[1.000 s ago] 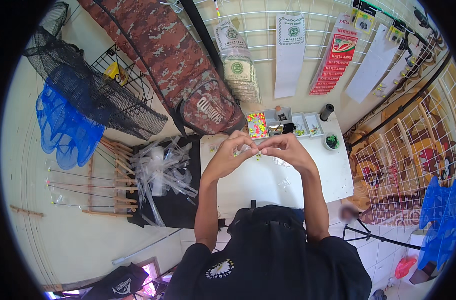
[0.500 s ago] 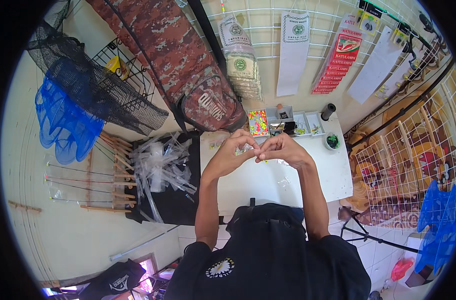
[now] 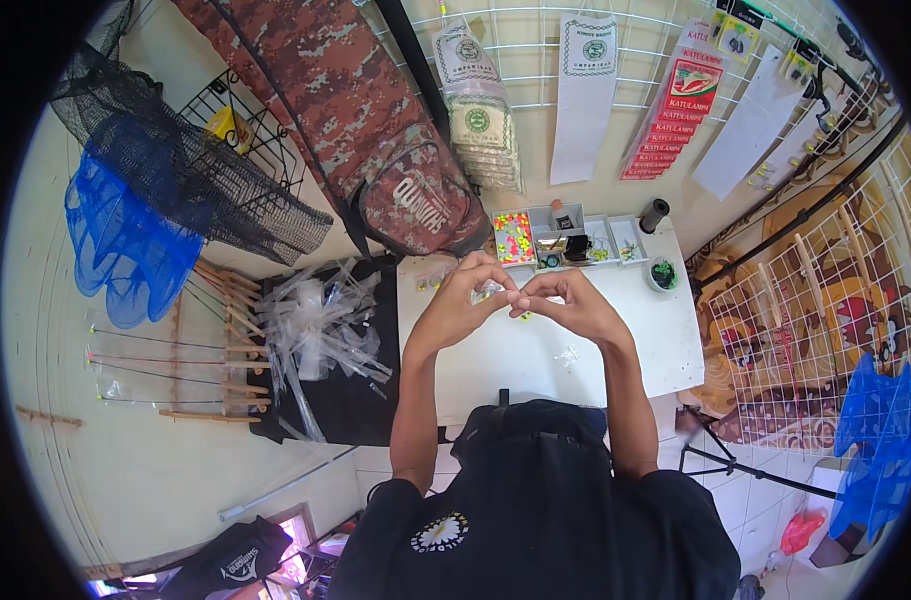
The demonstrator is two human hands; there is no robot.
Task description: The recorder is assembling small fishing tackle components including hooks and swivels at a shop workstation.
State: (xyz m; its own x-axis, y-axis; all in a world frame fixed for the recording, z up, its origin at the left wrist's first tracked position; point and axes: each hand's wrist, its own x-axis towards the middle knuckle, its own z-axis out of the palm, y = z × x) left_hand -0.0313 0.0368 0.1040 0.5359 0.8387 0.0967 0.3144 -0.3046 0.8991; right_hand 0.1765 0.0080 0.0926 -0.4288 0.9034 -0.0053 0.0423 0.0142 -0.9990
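Observation:
Over the white table (image 3: pixel 636 345), my left hand (image 3: pixel 463 306) and my right hand (image 3: pixel 577 304) meet with their fingertips together. Both pinch at the same spot, thumbs against index fingers. Whatever sits between them is too small to name. Just under the fingertips shows a tiny yellow-green bit (image 3: pixel 526 315); I cannot tell whether it is held or lies on the table. A small clear plastic piece (image 3: pixel 569 356) rests on the tabletop below my right hand. Small clear packets (image 3: pixel 435 277) with yellowish contents lie beyond my left hand, partly covered by it.
Along the table's back stand a box of bright beads (image 3: pixel 514 238), white trays (image 3: pixel 628 240) of small parts, a black cylinder (image 3: pixel 655 215) and a tub with green contents (image 3: pixel 663 274). Clear plastic sleeves (image 3: pixel 321 330) pile up at left. A camouflage rod bag (image 3: pixel 416 205) leans behind.
My hands stay joined at almost the same place, with the fingers shifting slightly. The view has tilted a little. Nothing has visibly been picked up or put down.

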